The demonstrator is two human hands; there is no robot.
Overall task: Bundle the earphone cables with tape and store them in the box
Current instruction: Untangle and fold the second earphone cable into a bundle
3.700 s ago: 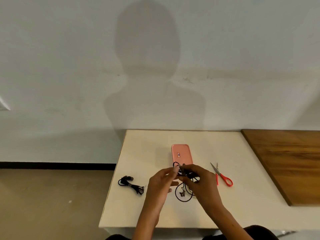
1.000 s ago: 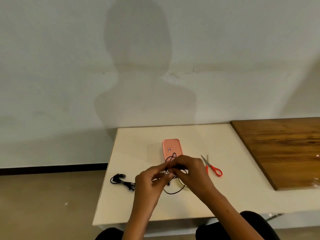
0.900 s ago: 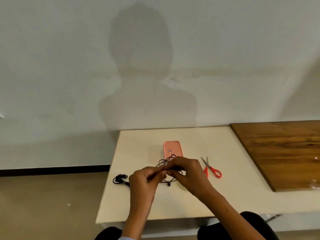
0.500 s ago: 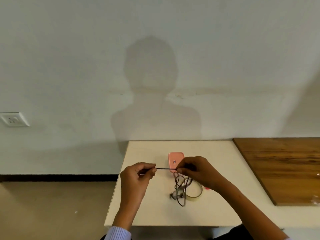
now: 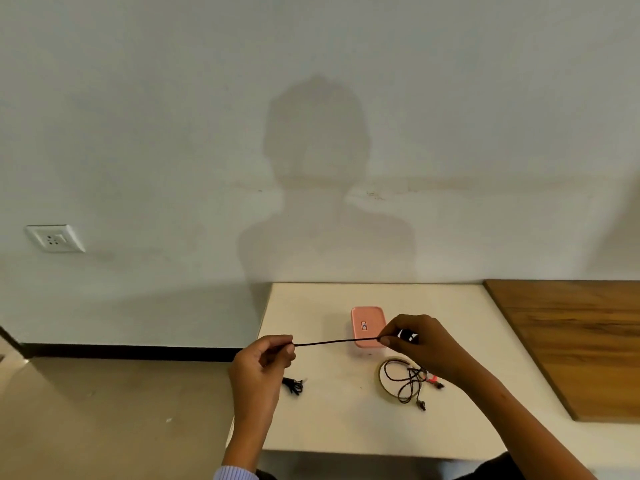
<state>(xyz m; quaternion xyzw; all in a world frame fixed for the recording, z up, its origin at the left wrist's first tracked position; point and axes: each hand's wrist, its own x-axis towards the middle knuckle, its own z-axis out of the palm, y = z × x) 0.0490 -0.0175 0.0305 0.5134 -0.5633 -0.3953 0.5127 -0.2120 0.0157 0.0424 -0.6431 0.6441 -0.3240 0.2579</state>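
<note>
Both hands (image 5: 263, 358) pinch earphone cable (image 5: 336, 342) taut

Single head-worn view, facing forward and slightly down, table (image 5: 346, 427) near, wall (image 5: 311, 98) beyond

The right hand (image 5: 420, 344) hides most of the scissors (image 5: 433, 378) (red handle).
</note>
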